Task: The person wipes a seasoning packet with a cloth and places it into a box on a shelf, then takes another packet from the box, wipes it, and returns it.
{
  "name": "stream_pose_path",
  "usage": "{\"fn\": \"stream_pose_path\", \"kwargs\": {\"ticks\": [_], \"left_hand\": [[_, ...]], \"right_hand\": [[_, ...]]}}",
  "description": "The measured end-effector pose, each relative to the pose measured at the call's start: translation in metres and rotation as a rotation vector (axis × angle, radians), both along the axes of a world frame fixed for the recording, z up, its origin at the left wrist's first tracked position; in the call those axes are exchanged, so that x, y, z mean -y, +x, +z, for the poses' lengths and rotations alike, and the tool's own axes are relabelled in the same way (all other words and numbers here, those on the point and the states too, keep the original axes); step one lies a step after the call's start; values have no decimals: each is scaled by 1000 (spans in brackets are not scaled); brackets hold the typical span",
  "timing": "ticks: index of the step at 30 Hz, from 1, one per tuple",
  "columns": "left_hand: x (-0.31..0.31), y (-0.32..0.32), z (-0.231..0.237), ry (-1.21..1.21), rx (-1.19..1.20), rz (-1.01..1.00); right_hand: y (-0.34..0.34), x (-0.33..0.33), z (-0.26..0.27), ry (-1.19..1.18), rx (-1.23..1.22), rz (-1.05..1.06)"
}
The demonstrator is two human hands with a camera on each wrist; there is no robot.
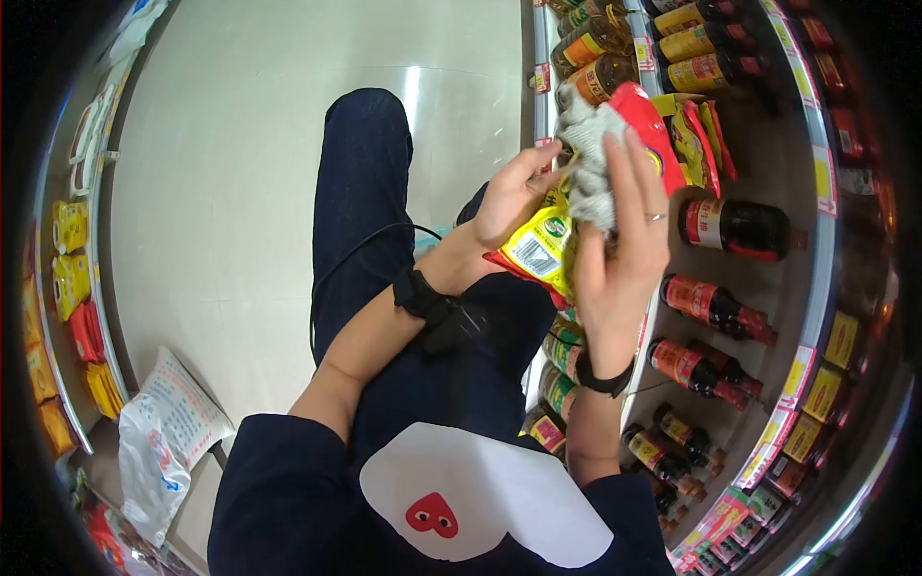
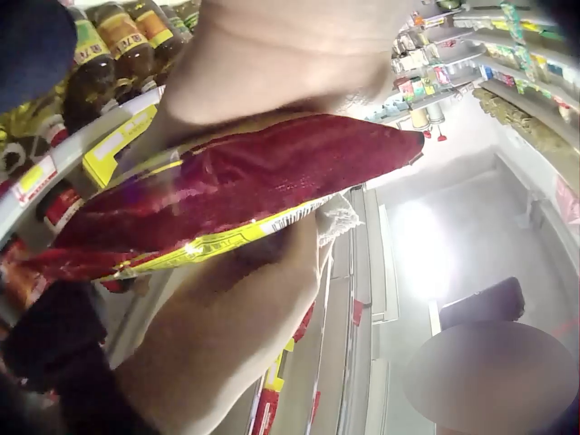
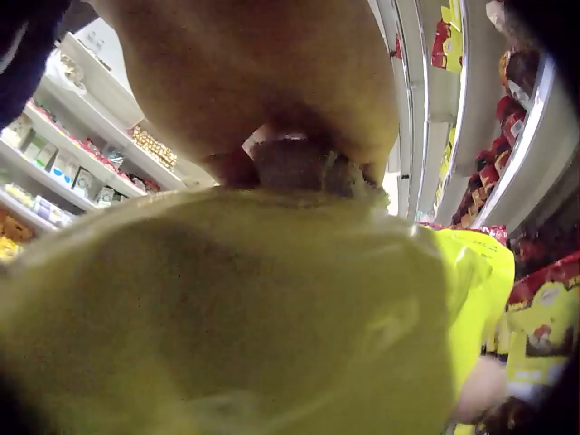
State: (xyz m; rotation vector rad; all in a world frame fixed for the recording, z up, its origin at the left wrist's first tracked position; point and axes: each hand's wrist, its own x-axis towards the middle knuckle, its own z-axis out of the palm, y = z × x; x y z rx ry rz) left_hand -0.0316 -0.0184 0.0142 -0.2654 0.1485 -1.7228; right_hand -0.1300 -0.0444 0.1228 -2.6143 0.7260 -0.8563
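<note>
In the head view the left hand (image 1: pixel 514 200) grips a yellow and red packet (image 1: pixel 538 248) by its side, thumb raised towards a grey cloth (image 1: pixel 591 163). The right hand (image 1: pixel 626 226) holds that cloth, its fingers long over it and its thumb beneath, against the packet. A red packet part (image 1: pixel 645 120) shows behind the fingers; whether it is separate, I cannot tell. The left wrist view has the packet's dark red face (image 2: pixel 245 190) below the left hand (image 2: pixel 281 68). Yellow wrapping (image 3: pixel 227 299) fills the right wrist view, under the right hand (image 3: pixel 254 72) and cloth (image 3: pixel 304 168).
Shelves of dark bottles (image 1: pixel 735 228) run along the right, with red and yellow packets (image 1: pixel 696 144) standing beside the hands. On the left is another shelf with yellow packs (image 1: pixel 69 230). A white bag (image 1: pixel 158 470) lies lower left. A cable (image 1: pixel 327 269) crosses the person's leg.
</note>
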Motion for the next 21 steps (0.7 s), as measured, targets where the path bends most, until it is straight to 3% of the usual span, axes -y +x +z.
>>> {"fn": "stream_pose_path", "kwargs": {"ticks": [2, 3, 6, 7, 10, 11, 12, 14, 15, 17, 20, 21], "left_hand": [[-5, 7, -10, -224, -45, 175], [-3, 9, -7, -290, -195, 139], [-4, 16, -13, -302, -114, 132], [-10, 22, -1, 112, 188, 72], [-6, 25, -25, 251, 250, 132], [5, 20, -28, -352, -45, 36], [11, 14, -29, -353, -45, 35], [17, 4, -34, 66, 192, 94], [7, 8, -10, -70, 66, 4], [2, 6, 4, -86, 37, 10], [-3, 14, -4, -74, -21, -5], [1, 16, -10, -67, 29, 72]], "right_hand": [[-5, -12, -11, 31, -64, 16], [-7, -19, -13, 43, -66, 29], [-14, -33, -15, 97, -84, 75], [-16, -36, -15, 135, -99, 99], [-21, -27, -3, 217, -79, 119], [-22, -22, -2, 281, -6, 59], [-23, -12, 0, 245, 12, 26], [-15, 5, -3, 117, 188, -48], [-11, 9, -4, 117, 188, -46], [-4, 14, -4, 168, 109, -46], [-6, -2, -13, 20, -80, 19], [-7, -11, -15, 40, -93, 25]]}}
